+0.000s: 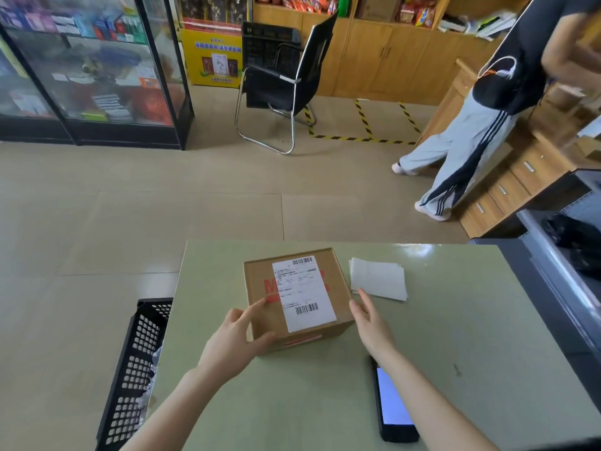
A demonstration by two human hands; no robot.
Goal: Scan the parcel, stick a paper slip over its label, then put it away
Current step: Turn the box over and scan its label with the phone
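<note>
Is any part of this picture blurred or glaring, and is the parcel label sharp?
Head view: the parcel label is fairly sharp; glare marks the table at its far edge; the bystander's arm is motion-blurred; the phone screen is washed out; the wide lens bends the cabinet.

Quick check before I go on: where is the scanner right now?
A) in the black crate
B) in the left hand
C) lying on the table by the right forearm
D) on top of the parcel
C: the scanner lies screen-up on the table beside the right forearm, while the left hand grips the near corner of the parcel and the right hand is open at its side.
</note>
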